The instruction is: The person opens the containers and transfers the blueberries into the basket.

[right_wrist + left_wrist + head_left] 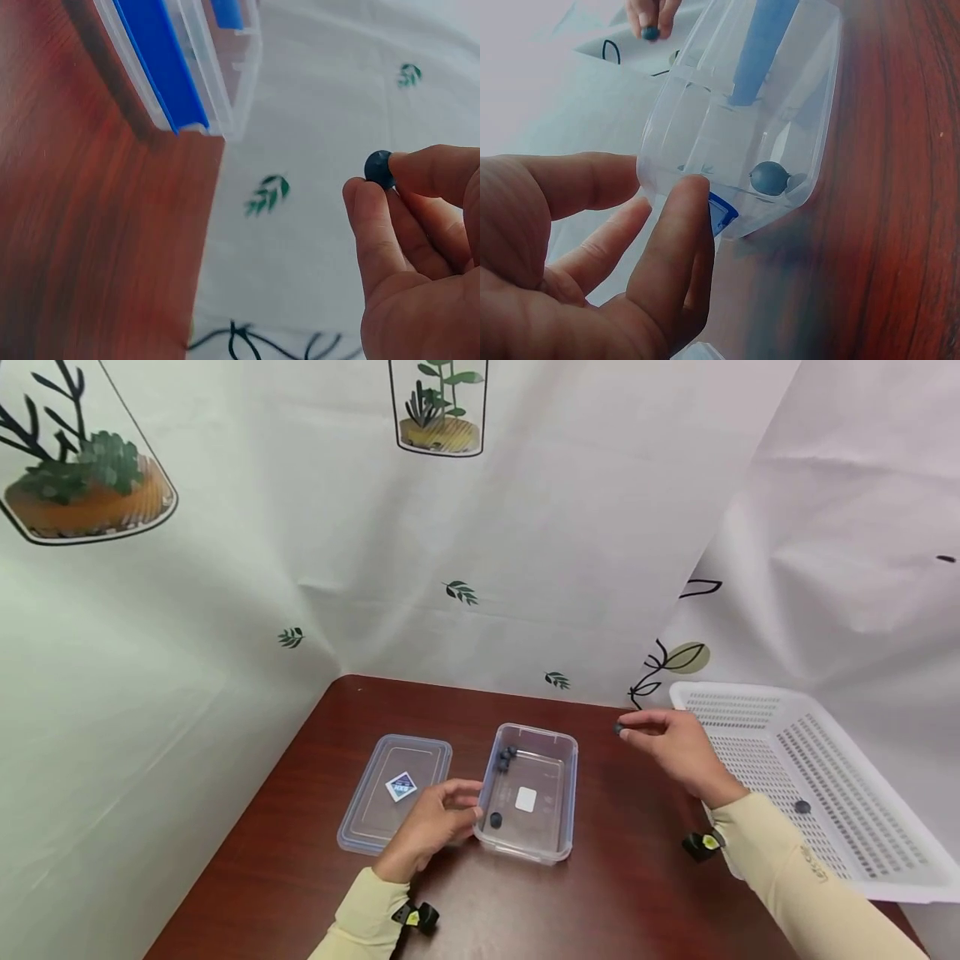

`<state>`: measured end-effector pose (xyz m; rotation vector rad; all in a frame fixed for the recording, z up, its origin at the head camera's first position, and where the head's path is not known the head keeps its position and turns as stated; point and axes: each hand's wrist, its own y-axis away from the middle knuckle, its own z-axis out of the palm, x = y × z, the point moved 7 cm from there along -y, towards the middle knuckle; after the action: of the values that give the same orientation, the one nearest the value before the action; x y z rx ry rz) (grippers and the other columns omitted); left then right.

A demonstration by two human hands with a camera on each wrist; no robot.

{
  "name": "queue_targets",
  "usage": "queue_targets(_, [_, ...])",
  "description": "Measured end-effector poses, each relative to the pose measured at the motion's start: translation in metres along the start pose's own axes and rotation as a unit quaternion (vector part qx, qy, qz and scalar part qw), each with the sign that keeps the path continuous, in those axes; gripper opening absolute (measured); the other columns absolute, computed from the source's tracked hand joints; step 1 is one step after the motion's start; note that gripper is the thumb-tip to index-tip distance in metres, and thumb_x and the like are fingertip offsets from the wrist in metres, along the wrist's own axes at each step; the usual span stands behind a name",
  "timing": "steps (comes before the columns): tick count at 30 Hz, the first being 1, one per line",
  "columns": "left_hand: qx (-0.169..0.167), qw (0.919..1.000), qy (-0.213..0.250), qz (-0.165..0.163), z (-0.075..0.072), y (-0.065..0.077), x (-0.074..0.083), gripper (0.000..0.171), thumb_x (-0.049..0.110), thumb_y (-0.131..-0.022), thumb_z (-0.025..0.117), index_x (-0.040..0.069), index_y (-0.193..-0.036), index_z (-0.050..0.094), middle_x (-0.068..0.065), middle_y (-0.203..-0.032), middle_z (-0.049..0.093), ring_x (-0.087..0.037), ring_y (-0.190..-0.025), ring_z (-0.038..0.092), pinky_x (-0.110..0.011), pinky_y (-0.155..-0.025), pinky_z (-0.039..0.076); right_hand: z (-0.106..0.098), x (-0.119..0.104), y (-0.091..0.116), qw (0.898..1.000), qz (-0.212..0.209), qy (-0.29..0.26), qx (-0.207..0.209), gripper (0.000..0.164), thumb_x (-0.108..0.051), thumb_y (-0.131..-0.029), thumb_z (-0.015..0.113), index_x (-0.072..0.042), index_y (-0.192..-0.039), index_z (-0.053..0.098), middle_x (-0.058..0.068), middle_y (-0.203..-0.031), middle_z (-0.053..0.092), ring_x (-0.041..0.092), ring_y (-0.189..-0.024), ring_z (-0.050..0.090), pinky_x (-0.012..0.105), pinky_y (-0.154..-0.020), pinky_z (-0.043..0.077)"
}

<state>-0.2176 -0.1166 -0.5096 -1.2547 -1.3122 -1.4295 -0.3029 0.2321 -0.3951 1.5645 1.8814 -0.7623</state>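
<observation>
Between the fingertips and thumb of my right hand (678, 756) is a blueberry (380, 169), held in the air to the right of the clear plastic box (567, 802). My left hand (438, 818) is at the left side of this box, fingertips and thumb right at its wall, fingers fairly straight. Inside the box, several blueberries (504, 766) cluster at the back left. One more blueberry (496, 820) lies by the front left corner, also seen as a dark blueberry (769, 178) through the wall in the left wrist view.
A clear lid (367, 814) with a blue-edged label lies left of the box. On the right stands a white perforated basket (862, 760) with a blueberry (802, 807) in it. The reddish-brown table (300, 860) meets a printed white cloth (375, 635) at the back.
</observation>
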Motion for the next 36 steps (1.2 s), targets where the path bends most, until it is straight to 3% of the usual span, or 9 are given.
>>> queue_targets(10, [-0.001, 1.0000, 0.005, -0.001, 0.001, -0.002, 0.000, 0.043, 0.003, -0.094, 0.075, 0.002, -0.135, 0.067, -0.024, -0.123, 0.069, -0.018, -0.093, 0.071, -0.031, -0.076, 0.062, -0.057, 0.028, 0.033, 0.998, 0.009, 0.039, 0.057, 0.036, -0.033, -0.098, 0.078, -0.010, -0.124, 0.079, 0.013, -0.121, 0.078, -0.015, -0.091, 0.062, 0.012, -0.077, 0.049])
queue_targets(17, [-0.004, 1.0000, 0.006, -0.001, 0.002, -0.003, -0.001, 0.043, 0.003, -0.093, 0.075, 0.001, -0.136, 0.067, -0.024, -0.125, 0.069, -0.019, -0.095, 0.071, -0.031, -0.077, 0.062, -0.095, 0.069, 0.049, 0.994, 0.038, 0.064, 0.081, 0.043, -0.040, -0.099, 0.076, -0.009, -0.128, 0.077, -0.026, -0.106, 0.073, -0.022, -0.090, 0.054, 0.013, -0.077, 0.046])
queue_targets(19, [-0.002, 1.0000, 0.006, -0.002, 0.001, -0.004, -0.001, 0.044, 0.003, -0.093, 0.075, 0.000, -0.136, 0.067, -0.024, -0.125, 0.069, -0.019, -0.096, 0.071, -0.032, -0.077, 0.062, -0.102, 0.082, 0.051, 0.993, 0.050, 0.067, 0.085, 0.045, -0.042, -0.099, 0.075, -0.008, -0.130, 0.076, -0.029, -0.104, 0.070, -0.022, -0.089, 0.053, 0.015, -0.076, 0.046])
queue_targets(24, [0.001, 1.0000, 0.007, -0.004, -0.001, -0.004, -0.002, 0.045, 0.003, -0.093, 0.075, -0.001, -0.137, 0.066, -0.024, -0.125, 0.069, -0.017, -0.095, 0.071, -0.031, -0.076, 0.062, -0.110, 0.106, 0.051, 0.991, 0.079, 0.072, 0.082, 0.050, -0.044, -0.099, 0.074, -0.007, -0.133, 0.073, -0.014, -0.109, 0.077, -0.019, -0.087, 0.055, 0.017, -0.074, 0.046])
queue_targets(29, [0.001, 1.0000, 0.005, -0.004, -0.002, -0.003, -0.002, 0.044, 0.003, -0.093, 0.075, 0.000, -0.136, 0.066, -0.023, -0.124, 0.070, -0.016, -0.093, 0.070, -0.031, -0.075, 0.062, -0.112, 0.115, 0.051, 0.990, 0.102, 0.063, 0.074, 0.053, -0.045, -0.100, 0.072, -0.005, -0.136, 0.070, 0.006, -0.118, 0.077, -0.011, -0.083, 0.057, 0.031, -0.060, 0.051])
queue_targets(31, [0.001, 1.0000, 0.005, -0.004, -0.003, -0.003, -0.002, 0.044, 0.003, -0.093, 0.075, 0.000, -0.136, 0.066, -0.023, -0.124, 0.069, -0.016, -0.093, 0.070, -0.031, -0.074, 0.062, -0.113, 0.116, 0.052, 0.990, 0.107, 0.062, 0.075, 0.054, -0.044, -0.100, 0.071, -0.003, -0.136, 0.070, 0.009, -0.118, 0.076, -0.010, -0.081, 0.057, 0.034, -0.058, 0.052])
queue_targets(36, [-0.001, 1.0000, 0.008, 0.002, -0.002, -0.003, -0.001, 0.043, 0.002, -0.093, 0.075, -0.001, -0.136, 0.067, -0.026, -0.124, 0.068, -0.017, -0.094, 0.070, -0.031, -0.075, 0.062, -0.116, 0.115, 0.052, 0.988, 0.106, 0.076, 0.078, 0.053, -0.042, -0.100, 0.072, -0.002, -0.134, 0.071, 0.006, -0.116, 0.078, -0.016, -0.082, 0.055, 0.027, -0.064, 0.051])
